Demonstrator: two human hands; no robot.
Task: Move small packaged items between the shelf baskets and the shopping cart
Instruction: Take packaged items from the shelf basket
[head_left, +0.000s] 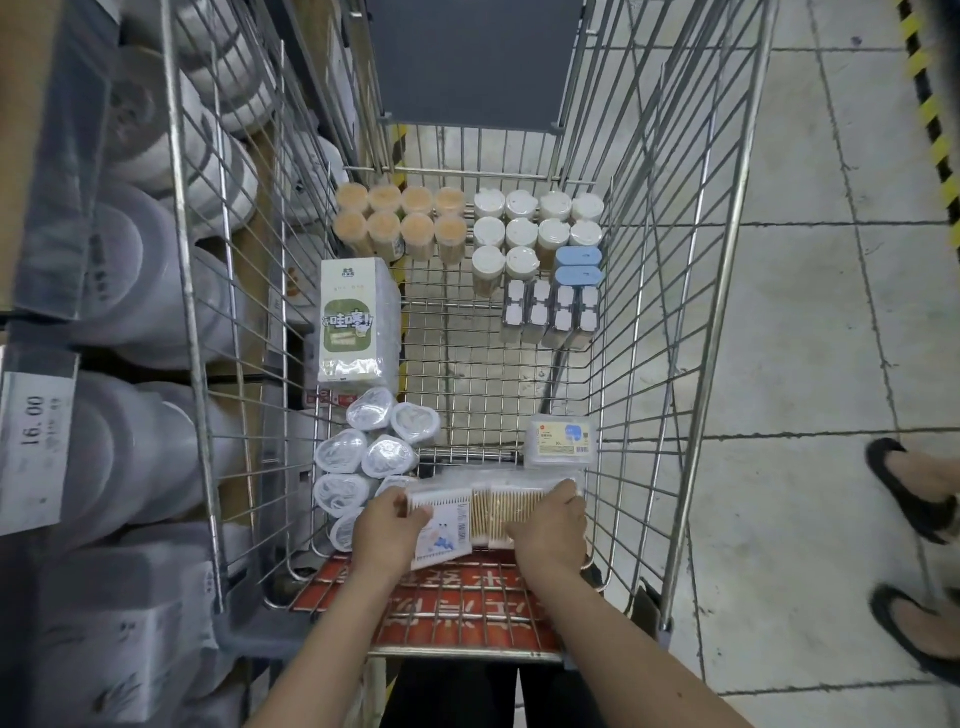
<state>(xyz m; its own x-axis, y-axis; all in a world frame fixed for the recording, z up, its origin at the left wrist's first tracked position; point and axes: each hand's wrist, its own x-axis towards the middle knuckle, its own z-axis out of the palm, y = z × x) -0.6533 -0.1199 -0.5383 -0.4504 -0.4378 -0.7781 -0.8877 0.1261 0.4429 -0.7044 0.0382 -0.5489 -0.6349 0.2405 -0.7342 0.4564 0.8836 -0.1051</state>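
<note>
Nearest the cart's red-lined near end, both hands grip a row of flat cotton-swab packs (491, 512) held between them inside the shopping cart (670, 332): the left hand (387, 525) curls over the row's left end, the right hand (550, 525) over its right end. Just left of the packs lie clear-wrapped round tubs (371, 447); just beyond their right end sits a small clear swab box (561, 441). Farther along the cart's left wall stands a green-and-white box (353, 325). At the cart's far end stand orange-topped jars (400, 221) and, to their right, white-lidded jars (535, 223).
</note>
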